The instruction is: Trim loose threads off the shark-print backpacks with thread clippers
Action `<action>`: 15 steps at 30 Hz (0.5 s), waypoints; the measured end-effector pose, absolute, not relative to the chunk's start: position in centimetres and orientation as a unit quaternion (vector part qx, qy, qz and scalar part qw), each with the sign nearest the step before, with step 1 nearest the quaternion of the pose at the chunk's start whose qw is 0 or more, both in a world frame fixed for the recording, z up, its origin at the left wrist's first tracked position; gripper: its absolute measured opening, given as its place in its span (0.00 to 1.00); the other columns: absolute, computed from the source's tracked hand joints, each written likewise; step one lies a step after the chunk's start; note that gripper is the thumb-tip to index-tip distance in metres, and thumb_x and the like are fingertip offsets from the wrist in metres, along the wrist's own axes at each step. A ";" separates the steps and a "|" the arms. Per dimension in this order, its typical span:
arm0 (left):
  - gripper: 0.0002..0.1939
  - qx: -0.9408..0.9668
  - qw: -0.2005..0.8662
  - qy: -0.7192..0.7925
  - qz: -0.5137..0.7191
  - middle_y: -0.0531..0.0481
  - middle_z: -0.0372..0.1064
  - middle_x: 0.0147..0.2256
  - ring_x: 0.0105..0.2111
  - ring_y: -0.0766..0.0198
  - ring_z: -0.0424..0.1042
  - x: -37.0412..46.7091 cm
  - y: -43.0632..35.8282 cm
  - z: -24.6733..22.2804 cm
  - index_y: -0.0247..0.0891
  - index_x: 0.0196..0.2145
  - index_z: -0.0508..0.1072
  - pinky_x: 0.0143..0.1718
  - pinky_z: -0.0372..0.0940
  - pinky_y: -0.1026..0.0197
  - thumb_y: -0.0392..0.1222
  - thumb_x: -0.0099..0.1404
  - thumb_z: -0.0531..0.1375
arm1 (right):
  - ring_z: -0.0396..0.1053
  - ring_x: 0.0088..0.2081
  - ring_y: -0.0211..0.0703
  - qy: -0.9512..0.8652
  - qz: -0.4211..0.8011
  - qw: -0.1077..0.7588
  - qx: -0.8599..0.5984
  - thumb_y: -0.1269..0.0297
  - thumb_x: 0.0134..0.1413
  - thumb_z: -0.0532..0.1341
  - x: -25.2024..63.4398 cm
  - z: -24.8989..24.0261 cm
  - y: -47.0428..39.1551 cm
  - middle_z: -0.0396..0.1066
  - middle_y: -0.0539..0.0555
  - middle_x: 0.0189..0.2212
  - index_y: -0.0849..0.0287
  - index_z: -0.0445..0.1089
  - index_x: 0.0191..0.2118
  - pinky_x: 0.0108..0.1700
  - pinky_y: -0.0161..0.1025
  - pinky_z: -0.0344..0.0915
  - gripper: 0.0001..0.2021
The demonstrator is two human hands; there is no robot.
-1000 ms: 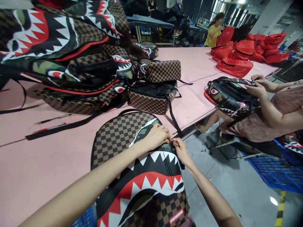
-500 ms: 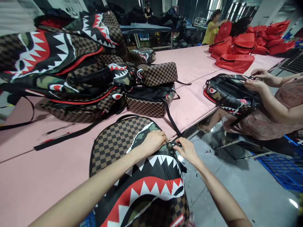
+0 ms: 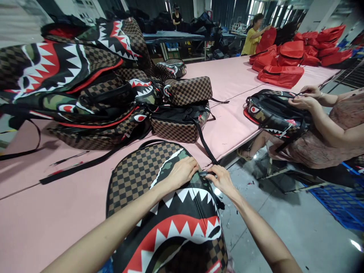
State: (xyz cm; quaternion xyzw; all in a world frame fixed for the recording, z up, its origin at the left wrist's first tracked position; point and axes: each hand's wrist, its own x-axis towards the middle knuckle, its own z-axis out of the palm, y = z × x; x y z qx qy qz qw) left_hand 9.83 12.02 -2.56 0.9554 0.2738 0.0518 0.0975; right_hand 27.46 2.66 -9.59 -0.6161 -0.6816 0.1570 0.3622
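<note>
A backpack [image 3: 133, 176] with brown-and-black checks, camouflage patches and a shark-mouth print leans in front of me against the table edge. My left hand [image 3: 184, 170] is closed over its upper right side, fingers bent and pressed to the zipped seam. Just right of it, my right hand [image 3: 223, 180] pinches a small, narrow dark piece [image 3: 203, 173] at the bag's edge. Whether that piece is a thread cutter or a zipper pull, I cannot tell. Both forearms cross over the bag's front, hiding part of the print.
Similar shark-print backpacks [image 3: 93, 72] are heaped on the pink table [image 3: 25, 227] at left. Pens [image 3: 66, 167] and a black strap [image 3: 82, 165] lie before them. At right, a seated co-worker's hands [image 3: 305, 98] handle another backpack [image 3: 273, 113]. Red bags [image 3: 280, 76] and a blue crate [image 3: 335, 201] stand beyond.
My right hand has shifted slightly left, closer to my left hand, and the dark piece in its fingers has turned a little. My left hand stays on the backpack.
</note>
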 end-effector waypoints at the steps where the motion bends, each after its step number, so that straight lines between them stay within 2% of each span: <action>1: 0.11 0.955 0.109 0.272 0.050 0.47 0.68 0.33 0.35 0.62 0.65 9.7 12.1 -2.5 0.35 0.33 0.70 0.36 0.59 0.61 0.37 0.67 0.50 | 0.66 0.35 0.43 -0.684 0.155 0.362 -0.614 0.58 0.57 0.58 27.5 -9.6 2.7 0.73 0.53 0.34 0.57 0.72 0.37 0.38 0.38 0.56 0.10; 6: 0.08 0.975 0.055 0.215 0.025 0.48 0.68 0.33 0.34 0.61 0.65 9.6 11.6 -2.9 0.36 0.31 0.71 0.34 0.56 0.59 0.39 0.66 0.54 | 0.65 0.35 0.43 -0.698 0.136 0.356 -0.606 0.56 0.57 0.58 27.7 -9.7 2.9 0.73 0.53 0.33 0.57 0.72 0.37 0.37 0.38 0.55 0.11; 11: 0.07 0.982 -0.024 0.186 0.019 0.44 0.66 0.32 0.34 0.57 0.64 10.1 11.6 -3.7 0.33 0.32 0.69 0.33 0.56 0.56 0.32 0.64 0.53 | 0.65 0.35 0.43 -0.712 0.132 0.341 -0.600 0.56 0.58 0.57 27.8 -9.5 3.3 0.73 0.54 0.32 0.56 0.73 0.36 0.37 0.38 0.55 0.11; 15: 0.06 0.983 -0.029 0.178 0.012 0.41 0.66 0.33 0.35 0.55 0.64 11.0 10.9 -3.1 0.31 0.33 0.69 0.35 0.57 0.53 0.28 0.60 0.52 | 0.66 0.35 0.43 -0.666 0.203 0.391 -0.602 0.59 0.55 0.59 27.7 -10.0 3.4 0.73 0.53 0.32 0.56 0.73 0.34 0.39 0.39 0.57 0.08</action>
